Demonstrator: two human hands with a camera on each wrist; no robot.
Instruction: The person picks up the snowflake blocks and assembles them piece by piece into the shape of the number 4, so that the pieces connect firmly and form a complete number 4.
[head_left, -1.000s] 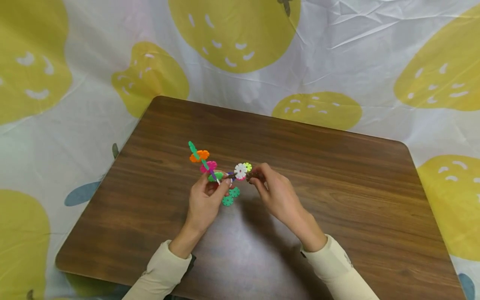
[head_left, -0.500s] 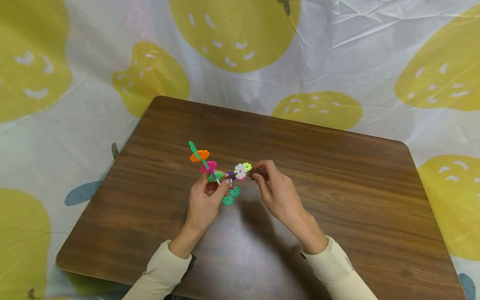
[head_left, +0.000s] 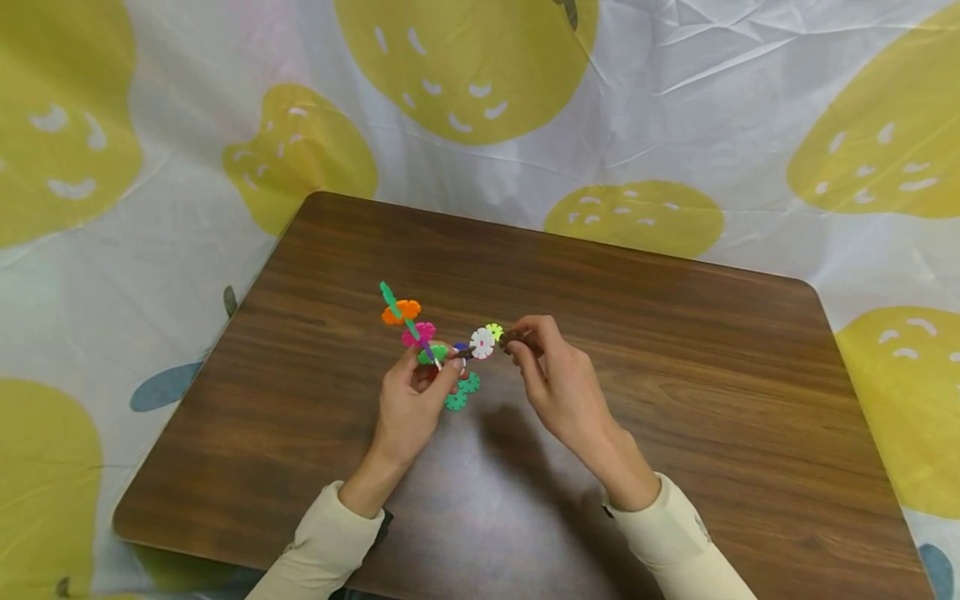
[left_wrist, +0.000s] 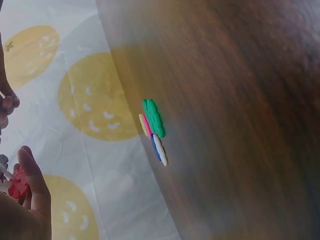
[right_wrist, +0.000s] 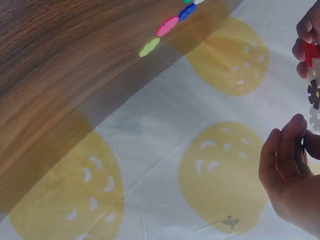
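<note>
Assembly partly built: chain of coloured discs [head_left: 411,324] pinched at its near end by left hand [head_left: 411,400], raised above table [head_left: 675,350]. Dark disc [head_left: 513,338] pinched in right hand [head_left: 562,392], just beside white disc [head_left: 482,343], apparently unjoined. Two green discs [head_left: 462,393] loose below.

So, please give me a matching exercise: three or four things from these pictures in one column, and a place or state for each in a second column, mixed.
Things:
1. left hand
2. right hand
3. two dark green discs
4. table

Places or states:
A. lying on the wood between the hands
B. pinches a dark disc beside the white disc
C. holds the colourful disc chain
D. stands on the pear-print cloth

Pairs: 1-C, 2-B, 3-A, 4-D
</note>
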